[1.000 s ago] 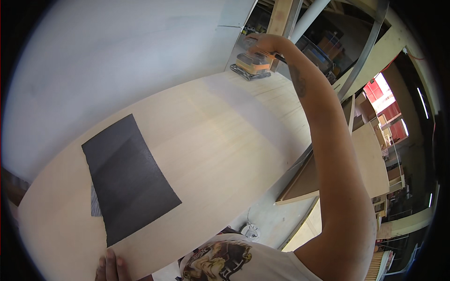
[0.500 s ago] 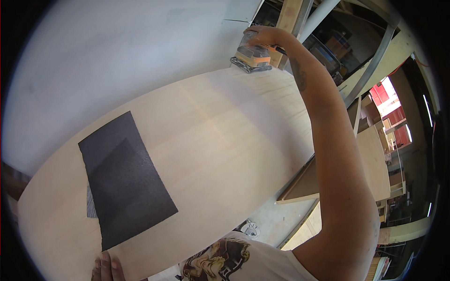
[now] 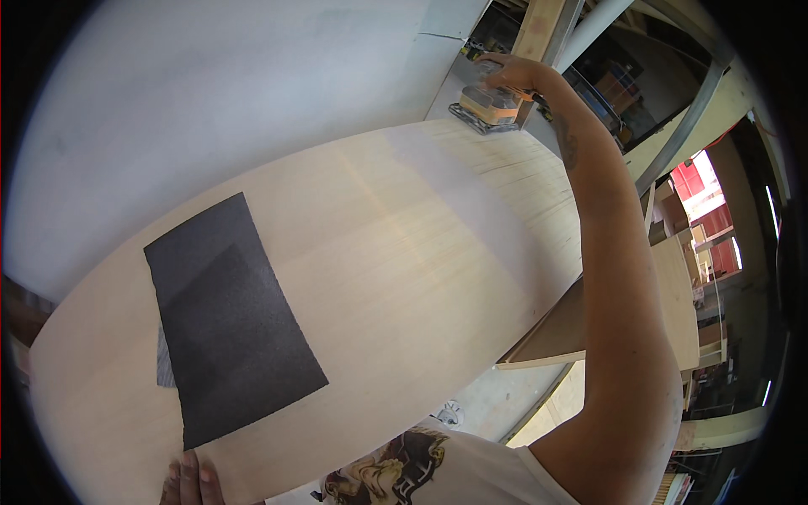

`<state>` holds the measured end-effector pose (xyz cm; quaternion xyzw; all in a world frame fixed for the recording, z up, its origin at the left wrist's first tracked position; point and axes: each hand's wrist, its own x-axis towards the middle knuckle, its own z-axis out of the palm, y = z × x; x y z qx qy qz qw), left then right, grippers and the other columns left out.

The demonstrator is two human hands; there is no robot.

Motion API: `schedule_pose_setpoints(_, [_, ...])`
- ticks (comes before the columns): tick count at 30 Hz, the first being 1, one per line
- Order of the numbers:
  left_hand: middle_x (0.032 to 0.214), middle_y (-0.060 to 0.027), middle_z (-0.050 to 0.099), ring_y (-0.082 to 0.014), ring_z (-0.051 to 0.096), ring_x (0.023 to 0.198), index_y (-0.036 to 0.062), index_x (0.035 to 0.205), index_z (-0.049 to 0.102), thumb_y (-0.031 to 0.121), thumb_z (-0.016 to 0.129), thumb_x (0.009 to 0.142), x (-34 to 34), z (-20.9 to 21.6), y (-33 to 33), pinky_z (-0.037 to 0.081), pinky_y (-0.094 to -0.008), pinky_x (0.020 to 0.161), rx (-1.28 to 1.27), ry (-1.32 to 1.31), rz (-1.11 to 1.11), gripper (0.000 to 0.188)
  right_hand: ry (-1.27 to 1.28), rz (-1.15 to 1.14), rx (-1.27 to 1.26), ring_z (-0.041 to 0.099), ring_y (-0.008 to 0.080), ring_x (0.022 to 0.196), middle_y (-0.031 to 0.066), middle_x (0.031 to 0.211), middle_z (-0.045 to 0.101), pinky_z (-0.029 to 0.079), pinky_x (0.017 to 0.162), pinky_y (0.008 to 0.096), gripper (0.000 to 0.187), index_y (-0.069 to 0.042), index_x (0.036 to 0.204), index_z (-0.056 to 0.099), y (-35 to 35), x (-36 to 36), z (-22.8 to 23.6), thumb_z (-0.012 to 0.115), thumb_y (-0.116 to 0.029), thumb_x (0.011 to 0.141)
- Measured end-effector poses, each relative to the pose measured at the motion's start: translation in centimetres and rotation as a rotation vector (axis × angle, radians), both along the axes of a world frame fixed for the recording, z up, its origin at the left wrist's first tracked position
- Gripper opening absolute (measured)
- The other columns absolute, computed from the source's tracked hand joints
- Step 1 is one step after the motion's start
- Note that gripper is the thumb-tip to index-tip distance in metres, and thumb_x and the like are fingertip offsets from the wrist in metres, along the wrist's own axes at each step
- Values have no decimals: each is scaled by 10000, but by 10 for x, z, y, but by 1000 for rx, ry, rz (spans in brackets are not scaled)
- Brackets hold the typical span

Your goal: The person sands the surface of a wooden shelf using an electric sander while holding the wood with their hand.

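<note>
Pale wood panel, broad, one piece: runs from the lower left up to the far right, with darker streaks of grain toward the far end and a cool shadow band across it.

Sander, orange and black, one: at the far end of the panel, by the edge. Whether its base sits wholly on the wood or partly overhangs is not clear.

Right hand, arm at long reach: grip closed over the top of the sander.

Left hand: fingers laid on the panel's near edge, just below the dark sheet; thumb hidden, so whether it pinches the edge cannot be judged.

Dark sheet, torn-edged, one: flat on the panel, over a small grey piece.

Handling notes, by judgement: hold the base level, since a tilt at the edge could round or gouge the wood. Light, even pressure suits so long a reach; a step closer would ease control. Strokes should follow the grain, overlap, and stop short of the sheet. The left hand is best left as a steady.
</note>
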<state>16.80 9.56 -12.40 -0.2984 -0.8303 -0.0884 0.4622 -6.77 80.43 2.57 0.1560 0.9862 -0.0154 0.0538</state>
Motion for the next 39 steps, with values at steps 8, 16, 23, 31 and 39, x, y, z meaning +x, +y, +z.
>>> schedule_pose_setpoints(8, [1147,-194,772,-396,745,989,5,1210,718,369,704,861,11,8,-43,576,-473,821,-94,-110,11,505,14,-35,-3,660,308,1113,159,1279,684,507,982,404,740,-283,1500,543,-25,6,14,780,-375,805])
schedule_pose_setpoints(16, [1158,-170,776,-378,750,986,30,1220,716,337,702,858,20,27,-82,563,-433,807,-69,-90,-4,475,2,9,-68,667,271,1093,148,1254,689,541,922,384,767,-249,1500,546,-74,34,42,797,-366,784])
schedule_pose_setpoints(23, [1153,-147,782,-352,752,966,54,1204,720,285,682,811,22,39,-95,566,-416,805,-51,-101,-53,458,10,-24,-89,664,305,1129,172,1281,685,514,981,393,751,-229,1492,546,-110,58,61,771,-387,793])
schedule_pose_setpoints(31, [1150,-116,788,-329,753,961,78,1200,724,255,670,787,-23,36,-139,563,-405,813,-49,-94,-26,453,-71,-156,80,637,343,1200,202,1371,642,516,995,448,783,-159,1513,507,-134,60,72,725,-445,817])
schedule_pose_setpoints(39, [1140,-100,793,-320,756,948,94,1189,726,227,642,797,-24,51,-209,558,-408,809,-57,-147,1,422,-82,-488,12,651,284,966,140,1115,679,543,770,472,624,-99,1287,630,-186,87,93,589,-554,862])
